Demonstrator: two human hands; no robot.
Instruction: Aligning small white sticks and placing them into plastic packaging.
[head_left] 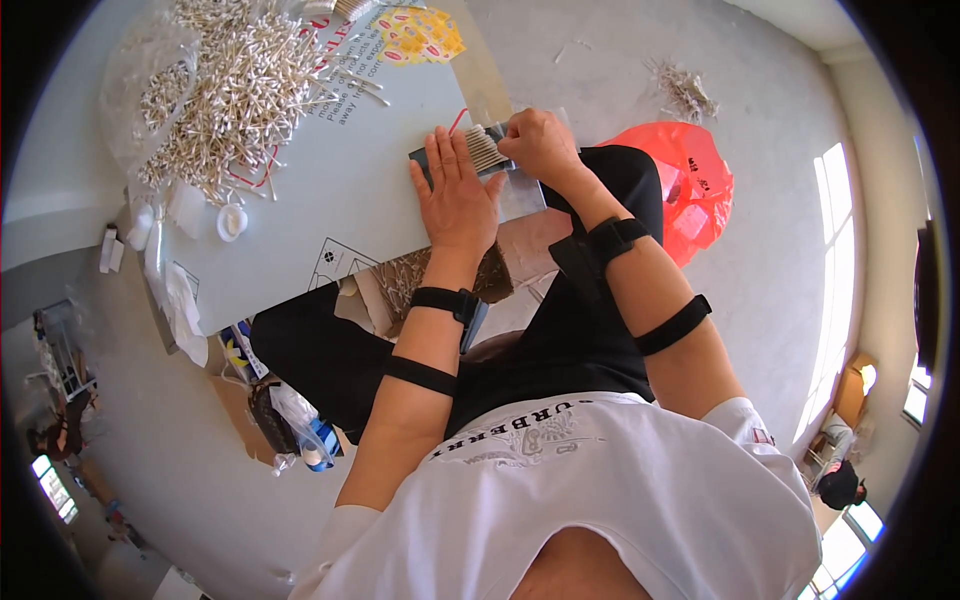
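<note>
My left hand (457,205) lies flat with its fingers stretched out, over a dark flat piece (417,158) near the table's right edge. Beside its fingertips, a neat row of cotton swabs (484,149) lies side by side on that piece. My right hand (541,148) is closed at the right end of the row. Whatever its curled fingers hold is hidden; some clear, shiny film (522,196) shows below it. A thin red strip (458,121) sticks up just beyond the swabs.
A large heap of loose cotton swabs (230,110) spills from a clear bag on the table (330,190)'s far left. Below the near edge stands a cardboard box (400,280) of swabs. A red plastic bag (690,185) and scattered swabs (683,90) lie on the floor at right.
</note>
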